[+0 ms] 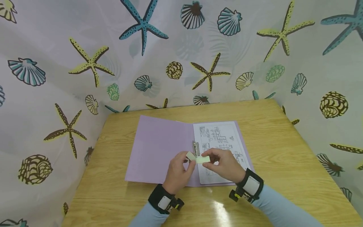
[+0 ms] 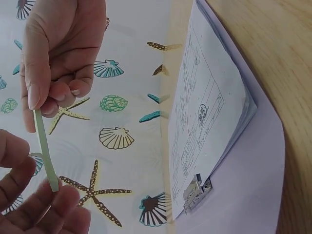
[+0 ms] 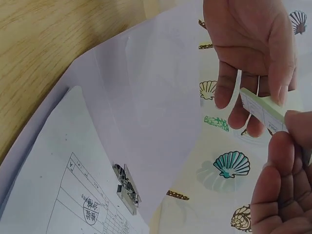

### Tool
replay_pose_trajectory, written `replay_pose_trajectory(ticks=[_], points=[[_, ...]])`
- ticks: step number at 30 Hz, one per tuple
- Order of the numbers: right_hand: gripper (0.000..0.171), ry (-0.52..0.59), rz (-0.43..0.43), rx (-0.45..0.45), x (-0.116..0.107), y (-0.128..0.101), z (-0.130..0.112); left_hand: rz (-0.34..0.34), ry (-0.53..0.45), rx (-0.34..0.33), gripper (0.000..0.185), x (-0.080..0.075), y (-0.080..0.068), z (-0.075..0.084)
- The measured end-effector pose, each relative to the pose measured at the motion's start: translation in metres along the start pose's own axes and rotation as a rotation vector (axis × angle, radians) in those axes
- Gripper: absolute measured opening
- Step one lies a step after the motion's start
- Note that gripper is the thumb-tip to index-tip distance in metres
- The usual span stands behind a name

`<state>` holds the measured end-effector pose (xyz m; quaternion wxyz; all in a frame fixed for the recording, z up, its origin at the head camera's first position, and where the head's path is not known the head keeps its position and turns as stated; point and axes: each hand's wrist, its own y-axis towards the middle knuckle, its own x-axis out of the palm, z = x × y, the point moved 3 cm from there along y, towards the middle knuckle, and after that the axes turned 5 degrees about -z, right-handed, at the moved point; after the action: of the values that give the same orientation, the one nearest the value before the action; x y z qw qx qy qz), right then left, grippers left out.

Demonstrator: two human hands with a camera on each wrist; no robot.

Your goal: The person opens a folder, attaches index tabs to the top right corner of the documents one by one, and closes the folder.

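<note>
Both hands hold a small pale green sticky-note pad (image 1: 198, 158) a little above the open purple folder (image 1: 161, 148). My left hand (image 1: 189, 160) pinches its left end and my right hand (image 1: 209, 157) pinches its right end. In the left wrist view the pad (image 2: 46, 151) shows edge-on as a thin strip between the left hand's fingers (image 2: 29, 204) below and the right hand's fingers (image 2: 58, 53) above. The right wrist view shows the pad (image 3: 263, 109) between the right hand's fingers (image 3: 282, 175) and the left hand's fingers (image 3: 248, 53).
The folder lies flat on a wooden table (image 1: 283, 151). A printed sheet (image 1: 224, 135) lies on its right half, with a metal clip (image 1: 196, 148) at the spine. A curtain printed with shells and starfish (image 1: 141, 47) encloses the table on three sides.
</note>
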<state>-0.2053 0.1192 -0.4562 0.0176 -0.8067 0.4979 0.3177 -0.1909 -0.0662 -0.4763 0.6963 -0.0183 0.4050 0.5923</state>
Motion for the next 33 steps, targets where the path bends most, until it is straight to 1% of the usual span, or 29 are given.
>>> replay_pose_trajectory(ticks=[3,6,8,11,15,21,27,33], points=[[0.023,-0.044,0.014,-0.032,0.003,0.000,0.010,0.069,0.038,-0.029,0.010,-0.002,-0.001,-0.001],[0.024,-0.068,0.019,-0.064,0.004,0.001,0.011,0.099,0.041,-0.056,0.009,-0.003,-0.001,-0.001],[0.024,-0.067,0.012,-0.071,0.005,0.002,0.010,0.097,0.027,-0.059,0.008,-0.003,-0.001,-0.001],[0.025,-0.037,-0.004,-0.076,0.007,0.003,0.009,0.100,0.023,-0.055,0.007,-0.003,-0.001,-0.002],[0.024,0.001,-0.015,-0.052,0.010,0.005,0.007,0.105,0.004,-0.055,0.006,-0.003,-0.001,-0.002],[0.024,-0.012,0.013,0.016,0.012,0.008,0.007,0.116,-0.011,-0.066,0.005,-0.004,-0.002,-0.003],[0.024,-0.038,0.042,0.022,0.012,0.010,0.008,0.123,-0.031,-0.061,0.004,-0.004,-0.003,-0.005],[0.025,-0.043,0.067,0.045,0.011,0.009,0.010,0.114,-0.061,-0.069,0.005,-0.005,-0.002,-0.004]])
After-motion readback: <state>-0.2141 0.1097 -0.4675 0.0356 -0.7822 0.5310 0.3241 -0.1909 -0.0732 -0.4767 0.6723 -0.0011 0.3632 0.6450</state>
